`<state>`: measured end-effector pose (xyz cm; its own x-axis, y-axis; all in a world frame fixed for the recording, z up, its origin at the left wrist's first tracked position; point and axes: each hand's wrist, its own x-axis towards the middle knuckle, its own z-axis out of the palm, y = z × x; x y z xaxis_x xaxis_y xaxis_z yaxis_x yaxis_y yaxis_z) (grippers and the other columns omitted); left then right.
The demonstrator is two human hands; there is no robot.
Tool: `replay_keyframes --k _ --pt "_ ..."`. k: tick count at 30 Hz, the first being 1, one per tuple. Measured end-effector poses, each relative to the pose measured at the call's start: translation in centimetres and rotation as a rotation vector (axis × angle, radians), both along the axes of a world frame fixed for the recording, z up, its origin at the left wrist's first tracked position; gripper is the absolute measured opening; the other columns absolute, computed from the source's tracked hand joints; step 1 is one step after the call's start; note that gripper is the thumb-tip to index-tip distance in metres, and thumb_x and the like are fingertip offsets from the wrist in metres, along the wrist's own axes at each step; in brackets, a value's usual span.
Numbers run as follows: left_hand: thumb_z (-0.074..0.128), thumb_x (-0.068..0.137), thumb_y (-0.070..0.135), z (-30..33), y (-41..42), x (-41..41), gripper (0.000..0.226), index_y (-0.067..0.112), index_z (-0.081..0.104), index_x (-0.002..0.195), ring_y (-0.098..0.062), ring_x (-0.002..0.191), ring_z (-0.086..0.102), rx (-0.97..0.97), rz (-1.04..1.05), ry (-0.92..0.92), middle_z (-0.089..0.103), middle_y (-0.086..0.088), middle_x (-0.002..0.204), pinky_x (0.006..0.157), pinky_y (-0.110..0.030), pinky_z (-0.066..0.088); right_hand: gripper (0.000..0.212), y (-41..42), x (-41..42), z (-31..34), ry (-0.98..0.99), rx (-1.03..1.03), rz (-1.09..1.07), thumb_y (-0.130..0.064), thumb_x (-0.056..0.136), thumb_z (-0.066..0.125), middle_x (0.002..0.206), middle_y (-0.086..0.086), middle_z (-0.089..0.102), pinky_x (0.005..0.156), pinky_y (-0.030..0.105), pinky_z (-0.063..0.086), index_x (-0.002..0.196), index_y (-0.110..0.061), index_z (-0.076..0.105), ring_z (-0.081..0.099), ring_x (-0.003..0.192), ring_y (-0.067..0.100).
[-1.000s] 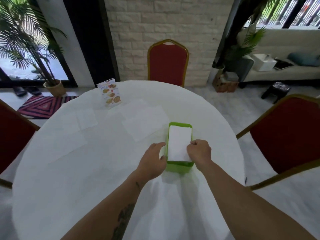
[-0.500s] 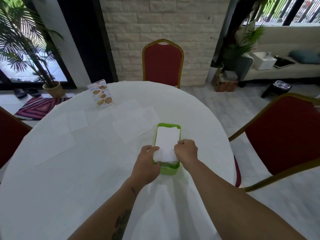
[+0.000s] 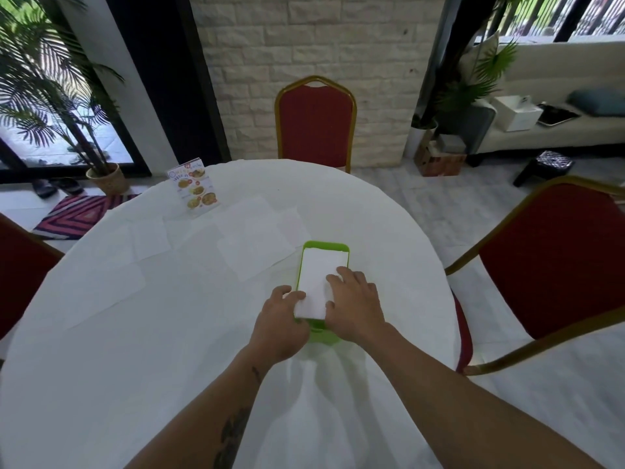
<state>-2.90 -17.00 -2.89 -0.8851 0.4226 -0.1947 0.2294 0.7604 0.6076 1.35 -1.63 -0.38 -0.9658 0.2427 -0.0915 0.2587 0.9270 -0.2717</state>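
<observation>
A green plastic box (image 3: 324, 247) stands on the round white table (image 3: 135, 333), right of centre. A stack of white napkins (image 3: 319, 275) fills it. My left hand (image 3: 279, 321) pinches the near left corner of the top napkin, which is lifted a little over the box's rim. My right hand (image 3: 353, 304) lies flat on the stack's near right part, fingers spread and pressing down. The box's near end is hidden under both hands.
Several flat white napkins (image 3: 252, 242) lie spread on the table beyond the box. A standing menu card (image 3: 194, 187) is at the far left. Red chairs stand at the far side (image 3: 316, 121), right (image 3: 554, 258) and left (image 3: 20, 275).
My right hand has gone from a curled fist at the box's right edge to flat, spread fingers on the stack. My left hand has moved in and taken the napkin's corner.
</observation>
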Motion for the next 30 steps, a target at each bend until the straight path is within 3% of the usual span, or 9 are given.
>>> replay_keyframes --k 2,7,13,16,20,25,30 --pt "0.047 0.073 0.035 0.1 0.0 0.0 0.068 0.022 0.044 0.139 -0.027 0.129 0.040 -0.046 -0.026 -0.030 0.029 -0.001 0.151 0.107 -0.043 0.040 0.051 -0.1 0.0 -0.1 -0.069 0.009 0.085 -0.029 0.088 0.047 0.150 0.004 0.034 0.103 0.046 0.031 0.138 -0.016 0.043 0.031 0.136 0.028" --pt "0.050 0.085 0.037 0.1 0.1 -0.3 0.063 0.027 0.035 0.145 -0.030 0.135 0.029 -0.152 -0.071 -0.079 0.022 -0.002 0.155 0.112 -0.048 0.031 0.046 -0.4 -0.8 0.8 -0.313 0.062 0.142 -0.039 0.083 0.049 0.125 0.004 0.046 0.097 0.049 0.033 0.123 -0.017 0.047 0.043 0.121 0.028" --pt "0.043 0.094 0.039 -0.3 0.0 -0.4 0.055 0.029 0.033 0.147 -0.031 0.138 0.027 -0.158 -0.064 -0.090 0.024 -0.003 0.156 0.113 -0.049 0.028 0.054 -0.8 -1.8 1.2 -0.315 0.142 0.146 -0.045 0.083 0.049 0.131 0.007 0.047 0.104 0.051 0.028 0.129 -0.017 0.050 0.039 0.127 0.029" --pt "0.044 0.095 0.033 -0.6 -0.3 -0.2 0.048 0.023 0.043 0.142 -0.028 0.134 0.035 -0.048 -0.015 -0.061 0.035 -0.003 0.150 0.112 -0.043 0.031 0.052 -1.1 -2.2 2.0 -0.332 0.132 0.132 -0.044 0.084 0.048 0.131 0.007 0.048 0.107 0.052 0.025 0.127 -0.016 0.052 0.038 0.130 0.029" --pt "0.051 0.093 0.018 0.0 -2.1 -0.2 0.031 0.017 0.063 0.121 -0.014 0.118 0.051 0.174 0.122 0.064 0.055 0.002 0.128 0.096 -0.019 0.034 0.046 -3.1 -3.4 3.3 -0.203 0.031 0.103 -0.037 0.083 0.050 0.127 0.005 0.053 0.106 0.051 0.026 0.124 -0.017 0.054 0.044 0.124 0.029" --pt "0.051 0.090 0.012 0.9 -8.4 -1.9 0.027 0.022 0.068 0.109 -0.010 0.105 0.057 0.325 0.363 0.061 0.061 0.007 0.118 0.094 -0.027 0.046 0.054 -8.9 -5.4 3.8 -0.135 -0.140 0.173 -0.029 0.089 0.048 0.145 0.004 0.047 0.107 0.046 0.030 0.142 -0.018 0.045 0.043 0.132 0.027" --pt "0.047 0.091 0.008 0.6 -17.3 -4.7 0.029 0.020 0.067 0.109 -0.009 0.100 0.057 0.382 0.524 0.085 0.063 0.006 0.113 0.090 -0.022 0.042 0.058 -15.7 -7.6 2.7 -0.192 -0.204 0.217 -0.031 0.091 0.047 0.154 0.003 0.040 0.112 0.043 0.031 0.147 -0.018 0.039 0.039 0.138 0.026"
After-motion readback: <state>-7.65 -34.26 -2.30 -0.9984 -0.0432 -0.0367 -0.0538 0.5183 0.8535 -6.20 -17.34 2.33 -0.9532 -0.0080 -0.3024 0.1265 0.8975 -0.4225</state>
